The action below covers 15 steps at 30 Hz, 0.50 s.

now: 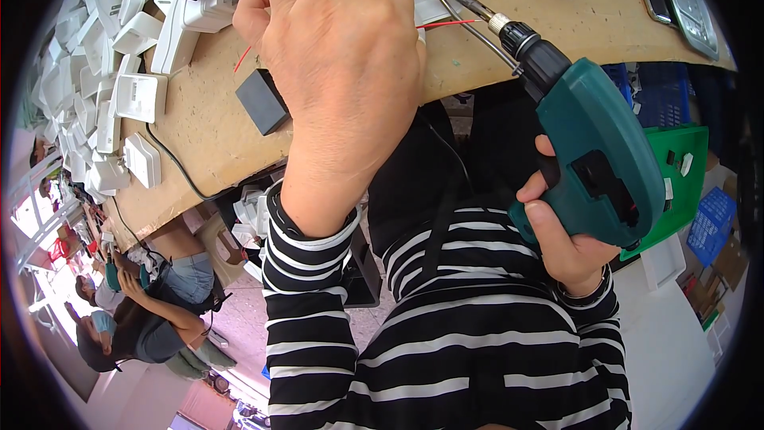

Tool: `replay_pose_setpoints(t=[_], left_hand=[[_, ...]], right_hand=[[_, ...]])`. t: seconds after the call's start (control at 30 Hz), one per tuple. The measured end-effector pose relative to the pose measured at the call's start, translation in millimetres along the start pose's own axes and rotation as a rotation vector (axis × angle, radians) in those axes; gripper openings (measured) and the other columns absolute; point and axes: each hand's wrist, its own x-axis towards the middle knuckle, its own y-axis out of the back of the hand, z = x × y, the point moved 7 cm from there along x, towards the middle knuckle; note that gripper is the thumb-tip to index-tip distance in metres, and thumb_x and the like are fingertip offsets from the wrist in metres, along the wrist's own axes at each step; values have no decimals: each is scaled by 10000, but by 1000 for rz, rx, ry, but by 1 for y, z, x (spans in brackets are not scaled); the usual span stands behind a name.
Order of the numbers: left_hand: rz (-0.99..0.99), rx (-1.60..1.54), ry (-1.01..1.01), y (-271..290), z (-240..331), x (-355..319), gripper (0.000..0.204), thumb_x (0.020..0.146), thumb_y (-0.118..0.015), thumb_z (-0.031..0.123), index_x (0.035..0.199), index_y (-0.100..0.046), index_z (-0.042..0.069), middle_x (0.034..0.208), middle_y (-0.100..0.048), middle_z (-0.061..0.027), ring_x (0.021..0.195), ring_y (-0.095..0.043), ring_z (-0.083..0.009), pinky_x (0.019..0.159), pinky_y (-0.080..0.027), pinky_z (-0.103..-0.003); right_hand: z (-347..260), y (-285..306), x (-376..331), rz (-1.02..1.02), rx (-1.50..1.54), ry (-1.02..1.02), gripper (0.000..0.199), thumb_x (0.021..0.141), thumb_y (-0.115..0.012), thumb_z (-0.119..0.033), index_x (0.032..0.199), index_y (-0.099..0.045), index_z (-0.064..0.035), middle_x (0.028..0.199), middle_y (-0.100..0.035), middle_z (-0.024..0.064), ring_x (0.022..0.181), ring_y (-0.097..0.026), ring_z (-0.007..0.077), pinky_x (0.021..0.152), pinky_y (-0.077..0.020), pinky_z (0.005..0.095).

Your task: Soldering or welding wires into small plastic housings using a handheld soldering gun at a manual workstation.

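Clearly, the right hand [557, 243] is wrapped around the handle of the teal soldering gun [609, 139], and a light, even squeeze would probably serve better than a hard one. The left hand [342, 64] bends over the work, but its fingertips run off the top edge, so I can't tell what they pinch. Between the hands, near the table's far side, lies the open white housing [431, 9], with the metal tip [471, 4] and thin feed tube [493, 48] angled into it. Good work here likely means heating the joint first, then feeding solder sparingly, with the tip clear of the plastic, the fingers and the red wire [452, 24]. Leftward, a black box [263, 102] sits well away from the tip.
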Motion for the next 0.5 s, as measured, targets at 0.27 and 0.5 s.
replay_pose_setpoints(t=[0.27, 0.5], left_hand=[[-16, -17, 15, -2, -1, 0, 97, 574, -614, 54, 664, -617, 17, 958, -558, -74, 875, -498, -256, 781, -325, -377], [-27, -35, 26, -2, -2, 1, 96, 572, -613, 53, 662, -613, 16, 954, -555, -78, 873, -496, -258, 780, -325, -377]], right_hand=[[3, -1, 2, 0, 30, -48, 649, 704, -558, 119, 1283, -271, 62, 1130, -481, 292, 749, -581, 223, 631, -507, 299], [-1, 0, 7, 27, -17, 47, 624, 709, -562, 116, 1267, -288, 64, 1109, -495, 274, 731, -576, 214, 618, -504, 294]])
